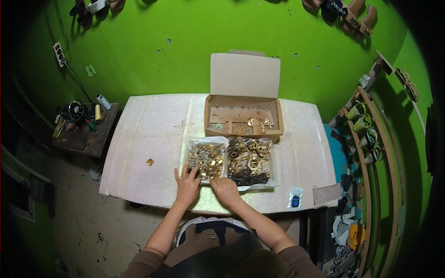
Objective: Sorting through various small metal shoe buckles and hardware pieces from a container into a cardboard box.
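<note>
A white tray full of small gold and silver metal fittings is on the table in front of me. My left hand reaches over its near left edge, fingers apart, the tips among the fittings. At the near right corner of this tray my right hand is closed with its fingers curled. Whatever it grips, if anything, is hidden. Right beside it, a second white tray holds gold buckles, ring-shaped pieces and a heap of black chain-like or beaded trim.
Behind the trays stands an open cardboard box with loose metal bits inside. A small bag with a dark blue item and a printed card lie at the table's near right. A wooden rack with shoes stands right; a side table with thread spools, left.
</note>
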A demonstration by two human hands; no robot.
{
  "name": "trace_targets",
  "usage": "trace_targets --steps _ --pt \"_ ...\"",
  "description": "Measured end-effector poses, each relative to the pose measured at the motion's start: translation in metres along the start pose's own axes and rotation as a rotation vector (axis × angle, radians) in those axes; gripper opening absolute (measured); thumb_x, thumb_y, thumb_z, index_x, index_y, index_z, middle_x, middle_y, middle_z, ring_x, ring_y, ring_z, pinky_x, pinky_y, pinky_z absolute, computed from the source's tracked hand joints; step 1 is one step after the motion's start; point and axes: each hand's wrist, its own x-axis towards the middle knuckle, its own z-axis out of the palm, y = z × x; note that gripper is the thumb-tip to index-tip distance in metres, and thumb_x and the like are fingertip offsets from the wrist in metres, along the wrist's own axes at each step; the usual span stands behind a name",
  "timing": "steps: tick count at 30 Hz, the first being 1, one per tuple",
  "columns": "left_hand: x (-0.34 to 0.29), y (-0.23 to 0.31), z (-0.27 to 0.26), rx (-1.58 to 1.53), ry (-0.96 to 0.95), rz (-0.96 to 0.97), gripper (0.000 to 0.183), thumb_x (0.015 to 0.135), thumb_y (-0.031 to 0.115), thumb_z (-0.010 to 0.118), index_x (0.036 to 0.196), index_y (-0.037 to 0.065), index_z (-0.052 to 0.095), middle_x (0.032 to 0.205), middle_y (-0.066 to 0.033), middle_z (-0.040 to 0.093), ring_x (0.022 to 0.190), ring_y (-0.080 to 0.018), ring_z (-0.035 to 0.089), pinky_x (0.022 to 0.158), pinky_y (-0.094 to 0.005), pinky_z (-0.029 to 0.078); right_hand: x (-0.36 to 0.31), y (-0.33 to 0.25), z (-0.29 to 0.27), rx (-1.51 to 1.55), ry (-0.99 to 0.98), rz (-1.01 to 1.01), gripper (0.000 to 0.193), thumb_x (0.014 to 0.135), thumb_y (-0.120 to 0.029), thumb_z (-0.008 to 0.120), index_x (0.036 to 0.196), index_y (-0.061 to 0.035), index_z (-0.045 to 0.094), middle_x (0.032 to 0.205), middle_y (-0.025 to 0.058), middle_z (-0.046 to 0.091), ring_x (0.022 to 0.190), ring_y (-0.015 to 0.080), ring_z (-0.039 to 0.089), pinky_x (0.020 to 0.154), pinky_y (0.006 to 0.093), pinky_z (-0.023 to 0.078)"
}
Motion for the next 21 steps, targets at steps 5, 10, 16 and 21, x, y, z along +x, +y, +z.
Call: trace_targets --steps 5,10,16,21 --pt "0.000 0.026 -0.012 -0.076 -0.056 -0.131 0.029 0.075 0.018 0.057 0.103 0.016 0.061 0.135 -0.0129 0.031 0.127 -0.0374 0.021 0.099 -0.0619 0.005 -0.007 0.007 -0.028 0.367 -0.009 0.089 0.014 0.074 -0.006 0.056 0.087 -0.0052 0.058 0.089 0.0098 0.060 0.080 0.0269 0.059 0.071 0.0360 0.047" --pt "0.035 0.056 -0.014 -0.108 -0.057 -0.236 0.046 0.074 0.024 0.056 0.119 0.016 0.051 0.138 -0.0184 0.025 0.126 -0.0393 0.019 0.100 -0.0594 0.004 -0.008 0.047 -0.082 0.580 -0.012 0.191 0.014 0.078 -0.006 0.055 0.091 -0.0030 0.060 0.090 0.0103 0.060 0.086 0.0277 0.058 0.073 0.0343 0.048" --pt "0.134 0.101 -0.010 -0.197 0.023 -0.114 0.044 0.077 0.021 0.054 0.120 0.011 0.049 0.133 -0.0202 0.030 0.124 -0.0385 0.025 0.102 -0.0555 0.012 0.005 0.148 -0.141 0.527 -0.023 0.221 0.014 0.081 -0.008 0.052 0.090 -0.0022 0.061 0.093 0.0134 0.060 0.086 0.0268 0.059 0.076 0.0332 0.048" --pt "0.204 0.108 0.011 -0.308 0.047 -0.030 0.040 0.079 0.014 0.052 0.119 0.009 0.047 0.124 -0.0203 0.040 0.113 -0.0384 0.039 0.097 -0.0470 0.029 0.054 0.245 -0.168 0.355 -0.129 0.143 0.014 0.080 -0.007 0.050 0.090 -0.0017 0.059 0.088 0.0137 0.057 0.081 0.0281 0.057 0.071 0.0357 0.048"
